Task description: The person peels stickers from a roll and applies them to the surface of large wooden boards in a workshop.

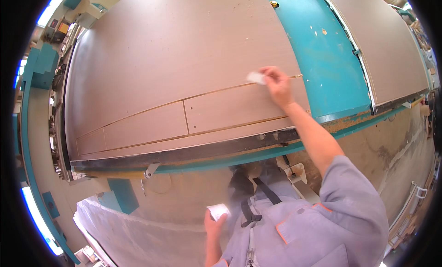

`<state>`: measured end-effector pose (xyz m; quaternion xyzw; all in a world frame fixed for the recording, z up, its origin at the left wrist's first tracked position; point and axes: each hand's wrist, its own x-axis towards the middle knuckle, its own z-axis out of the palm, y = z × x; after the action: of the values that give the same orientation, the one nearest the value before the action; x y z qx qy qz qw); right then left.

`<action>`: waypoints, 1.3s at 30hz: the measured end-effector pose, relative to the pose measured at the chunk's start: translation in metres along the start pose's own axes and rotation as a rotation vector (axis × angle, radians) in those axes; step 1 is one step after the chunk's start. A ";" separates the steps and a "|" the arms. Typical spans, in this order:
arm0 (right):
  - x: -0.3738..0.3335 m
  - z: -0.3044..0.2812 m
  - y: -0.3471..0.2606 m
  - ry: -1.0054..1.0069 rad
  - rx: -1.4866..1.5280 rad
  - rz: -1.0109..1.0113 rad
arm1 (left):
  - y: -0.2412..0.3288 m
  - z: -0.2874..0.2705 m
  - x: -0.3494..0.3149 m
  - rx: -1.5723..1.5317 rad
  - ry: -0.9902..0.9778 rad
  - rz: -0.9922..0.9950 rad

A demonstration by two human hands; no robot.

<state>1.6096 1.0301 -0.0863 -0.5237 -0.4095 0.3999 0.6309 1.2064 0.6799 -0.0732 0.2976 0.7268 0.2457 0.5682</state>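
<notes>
My right hand (277, 88) is over the large brown-grey board (184, 41), near its right edge. Its fingers pinch a small white slip of paper (256, 77), whose free end points left. I cannot tell whether the slip touches the board. Below the table edge, at my waist, my left hand (213, 226) is closed around a white piece (218, 212) that looks like a small stack or roll of paper labels. Cut lines divide the board's near strip into long pieces; one piece (235, 105) below my right hand has two small holes at its left end.
The board lies on a machine bed, with a teal surface (329, 50) at its right and a second board (384, 46) beyond. A dark rail (207, 147) and a teal bar run along the near edge. Sawdust lies along that edge. Teal machine parts (43, 69) stand at left.
</notes>
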 end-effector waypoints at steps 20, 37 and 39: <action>-0.072 -0.001 -0.031 -0.881 -1.143 -0.470 | 0.018 0.050 -0.001 0.081 -0.004 0.024; -0.169 -0.137 -0.035 0.135 -0.795 -0.043 | 0.014 0.079 0.011 0.106 -0.150 -0.003; -0.170 -0.143 -0.033 0.118 -0.800 -0.130 | 0.021 0.085 0.013 0.153 -0.129 -0.032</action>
<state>1.6874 0.8193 -0.0865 -0.7230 -0.5279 0.1377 0.4239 1.2895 0.7050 -0.0875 0.3436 0.7099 0.1605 0.5935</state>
